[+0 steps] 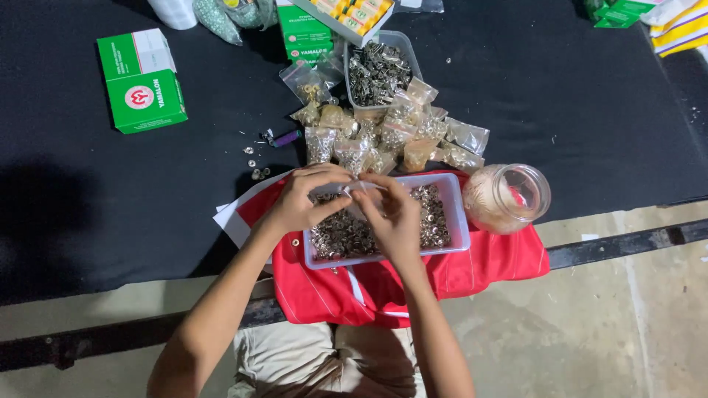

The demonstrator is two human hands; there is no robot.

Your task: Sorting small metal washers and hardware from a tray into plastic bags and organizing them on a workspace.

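Red fabric, a bag [487,265], lies across the person's lap at the lower middle of the frame and serves as a bed for a clear rectangular tray [459,221] heaped with small metal eyelets [435,221]. Both hands meet just above that tray: the left hand [299,203] and the right hand [394,221] pinch a small clear plastic bag [361,186] between closed fingertips, holding it over the tray so that, as I judge it, any loose pieces fall back in. Right of the tray, a clear glass jar [516,195] lies tilted on the red bag. Farther up, on the black table [590,110], a heap of small filled packets [398,136] sits within easy reach, then a second tub of metal parts [377,70]. Green boxes [141,81] stand at the upper left.
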